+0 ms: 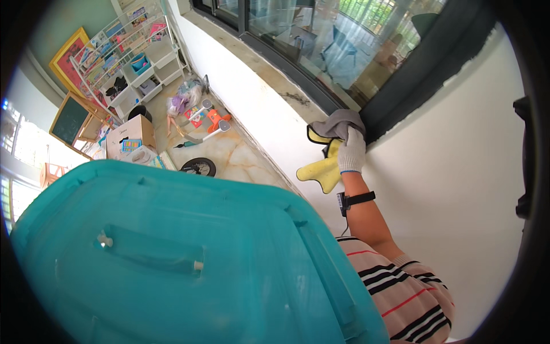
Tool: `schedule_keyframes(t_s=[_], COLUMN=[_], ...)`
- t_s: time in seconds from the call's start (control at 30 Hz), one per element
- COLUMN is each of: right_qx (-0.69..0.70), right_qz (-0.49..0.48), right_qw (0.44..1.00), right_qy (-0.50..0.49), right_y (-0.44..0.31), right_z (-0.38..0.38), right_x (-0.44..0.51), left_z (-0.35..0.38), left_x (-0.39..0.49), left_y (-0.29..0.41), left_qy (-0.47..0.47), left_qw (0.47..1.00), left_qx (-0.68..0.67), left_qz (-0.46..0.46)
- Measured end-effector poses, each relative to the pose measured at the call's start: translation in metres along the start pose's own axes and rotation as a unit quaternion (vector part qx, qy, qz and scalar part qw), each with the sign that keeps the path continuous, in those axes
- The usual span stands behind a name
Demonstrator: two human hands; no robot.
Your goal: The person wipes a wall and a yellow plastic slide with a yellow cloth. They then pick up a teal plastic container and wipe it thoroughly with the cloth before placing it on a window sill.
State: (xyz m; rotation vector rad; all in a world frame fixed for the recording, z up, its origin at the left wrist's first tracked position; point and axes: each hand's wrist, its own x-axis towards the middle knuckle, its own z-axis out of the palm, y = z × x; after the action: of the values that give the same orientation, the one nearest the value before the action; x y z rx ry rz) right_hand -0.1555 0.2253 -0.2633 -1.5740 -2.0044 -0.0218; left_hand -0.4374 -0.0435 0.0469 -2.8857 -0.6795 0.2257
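Observation:
My right hand (352, 151), in a pale knit work glove, grips a grey and yellow cleaning cloth (323, 167). It presses the cloth's bunched grey part against the corner where the window sill (281, 92) meets the dark window frame (370, 124). The yellow side, edged in black, hangs down over the white wall. A black strap with a small device (343, 203) circles my right wrist. Out of view is my left hand. Close before me, a teal plastic storage-box lid (223, 266) with a recessed handle fills the lower left and hides what lies below it.
A white rack (165, 53) with books and bins stands at the far wall. Around it are a chalkboard easel (68, 118), a cardboard box (133, 131), a doll (182, 101), an orange toy (217, 120) and a small wheel (198, 167) on the marble-patterned floor (240, 161).

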Motion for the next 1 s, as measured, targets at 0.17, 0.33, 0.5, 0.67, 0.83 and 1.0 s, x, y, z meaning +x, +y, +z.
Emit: schedule_keyframes(t_s=[0.17, 0.33, 0.5, 0.67, 0.83, 1.0], right_qx=[-0.206, -0.059, -0.073, 0.052, 0.072, 0.102], right_qz=[0.018, -0.009, 0.008, -0.132, -0.206, -0.285], right_qw=[0.968, 0.994, 0.982, 0.959, 0.938, 0.893], right_qy=[-0.141, -0.096, -0.177, -0.247, -0.268, -0.333], right_y=[-0.036, -0.038, -0.038, -0.099, -0.173, -0.250], right_z=[0.005, 0.019, 0.034, 0.067, 0.156, 0.250], right_x=[-0.014, -0.024, -0.004, 0.047, 0.137, 0.231], left_z=[-0.015, -0.037, 0.024, 0.198, 0.323, 0.347], left_x=[-0.100, -0.226, -0.278, -0.258, -0.224, -0.204], left_y=[0.003, 0.015, -0.018, -0.081, -0.080, -0.078], left_qy=[0.093, 0.199, 0.334, 0.208, 0.066, 0.027], left_qw=[0.994, 0.952, 0.772, 0.607, 0.542, 0.500], left_qx=[0.023, 0.127, 0.058, -0.200, -0.401, -0.383], left_qz=[-0.043, -0.194, -0.538, -0.740, -0.735, -0.776])
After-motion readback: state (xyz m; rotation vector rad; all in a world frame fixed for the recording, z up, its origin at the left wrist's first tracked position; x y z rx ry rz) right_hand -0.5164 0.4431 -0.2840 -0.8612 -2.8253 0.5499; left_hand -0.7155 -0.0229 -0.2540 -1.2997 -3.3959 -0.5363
